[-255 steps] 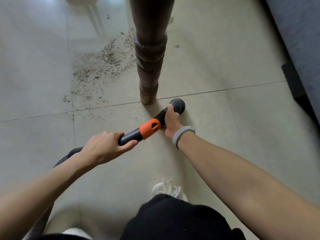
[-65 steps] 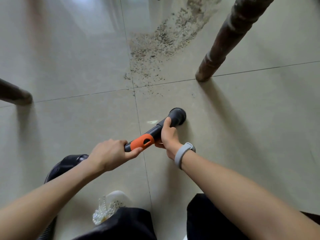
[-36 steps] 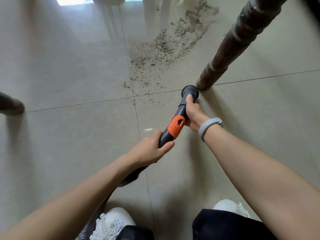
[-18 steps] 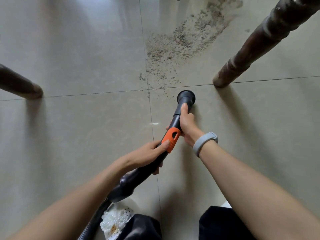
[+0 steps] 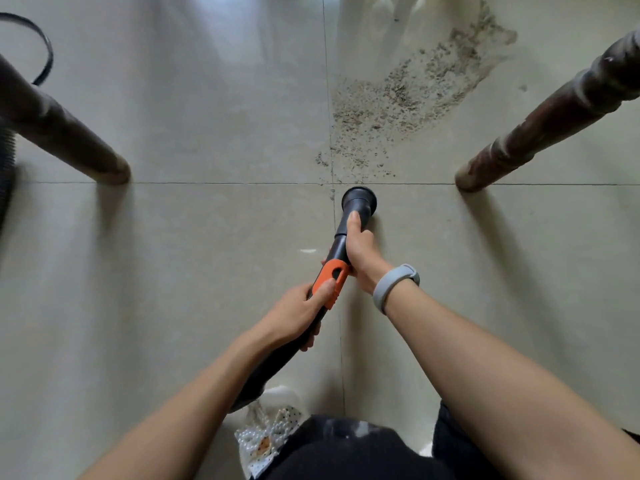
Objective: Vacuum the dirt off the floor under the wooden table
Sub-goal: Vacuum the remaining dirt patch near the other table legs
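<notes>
1. The right hand has its grip wrapped round the black vacuum tube just behind the nozzle, thumb lying along the top; a grey wristband sits on that wrist.
2. The left hand has its grip curled round the tube lower down, thumb pressed on the orange collar.
3. The round black nozzle points down at the floor, at the crossing of the tile seams, just short of the nearest grains.
4. The dirt, a grey-brown scatter of grit, spreads from just beyond the nozzle up toward the far right of the floor, on the tile past the cross seam.
5. Two dark wooden table legs stand on either side: the left leg and the right leg, both with feet near the cross seam, the dirt between them and nearer the right one.
6. A ribbed black hose shows at the left edge behind the left leg.
7. A white beaded shoe and dark trousers lie at the near edge.
</notes>
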`<state>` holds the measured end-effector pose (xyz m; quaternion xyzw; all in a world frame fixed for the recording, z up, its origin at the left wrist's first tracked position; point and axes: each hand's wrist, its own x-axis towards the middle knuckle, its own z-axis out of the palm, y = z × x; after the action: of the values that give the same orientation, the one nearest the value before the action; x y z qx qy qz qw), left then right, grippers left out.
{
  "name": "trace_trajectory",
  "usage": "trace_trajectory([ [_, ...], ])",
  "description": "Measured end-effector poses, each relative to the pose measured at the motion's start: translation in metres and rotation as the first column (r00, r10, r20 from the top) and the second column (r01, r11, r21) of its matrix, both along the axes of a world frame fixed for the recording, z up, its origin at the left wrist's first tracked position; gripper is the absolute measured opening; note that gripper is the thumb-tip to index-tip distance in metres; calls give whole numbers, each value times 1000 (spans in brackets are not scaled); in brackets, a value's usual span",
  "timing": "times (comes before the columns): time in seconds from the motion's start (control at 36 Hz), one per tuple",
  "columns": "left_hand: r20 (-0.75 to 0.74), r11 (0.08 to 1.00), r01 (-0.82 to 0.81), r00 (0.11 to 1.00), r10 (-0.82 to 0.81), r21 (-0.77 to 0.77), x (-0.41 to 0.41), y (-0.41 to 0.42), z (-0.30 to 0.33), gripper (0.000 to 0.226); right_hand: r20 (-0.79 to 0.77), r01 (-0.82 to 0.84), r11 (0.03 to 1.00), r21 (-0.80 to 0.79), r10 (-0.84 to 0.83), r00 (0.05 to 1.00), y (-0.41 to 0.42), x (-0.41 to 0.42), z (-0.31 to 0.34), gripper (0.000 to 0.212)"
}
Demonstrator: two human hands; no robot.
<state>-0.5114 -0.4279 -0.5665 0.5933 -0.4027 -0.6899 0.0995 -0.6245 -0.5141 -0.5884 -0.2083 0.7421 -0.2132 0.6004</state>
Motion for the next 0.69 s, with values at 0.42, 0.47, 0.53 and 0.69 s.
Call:
trace_trajectory([
  [0.42,11,988,-155,988,155,-30,23,19,-6,40,-1,-24,999,-44,24,1000,10,40,-5,74],
  [0.47,19,984,-176,984,176,-22,26,16,-6,40,-11,-50,998,-49,50,999,5,43,-4,74],
  [0.53,25,981,-194,981,194,-16,30,12,-6,41,-9,-73,996,-52,72,997,-1,49,-2,77],
  [0.69,31,973,-230,973,231,-17,34,-3,-3,42,-22,-95,992,-78,94,995,-19,59,-5,77],
])
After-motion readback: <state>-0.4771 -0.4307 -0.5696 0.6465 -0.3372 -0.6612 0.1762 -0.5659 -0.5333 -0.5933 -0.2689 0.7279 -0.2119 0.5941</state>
